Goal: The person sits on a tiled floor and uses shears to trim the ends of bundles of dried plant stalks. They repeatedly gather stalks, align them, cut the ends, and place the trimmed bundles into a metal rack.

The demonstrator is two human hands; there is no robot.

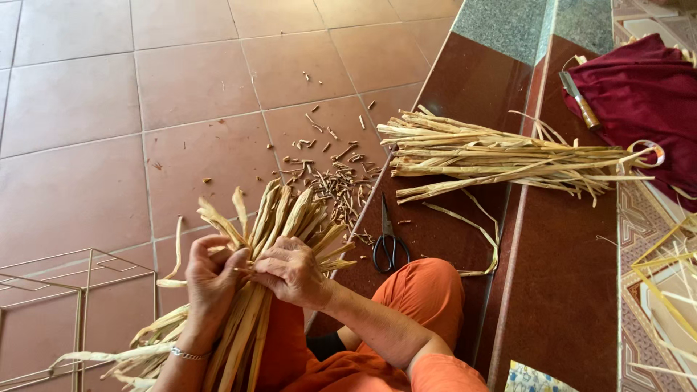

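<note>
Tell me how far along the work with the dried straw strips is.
Done: trimmed offcuts litter the floor tiles beside the scissors, which lie unused. In hand: the left hand and right hand both grip one bundle of strips. Left: a second bundle lies untouched on the step, near a knife on red cloth.

Both hands clasp a bunch of dried straw strips (279, 239): the left hand (210, 279) wraps its near side, the right hand (290, 270) pinches across the middle. Just beyond the right fingertips lie black scissors (388, 243) and scattered cuttings (334, 178); a second bundle (494, 160) lies farther off
</note>
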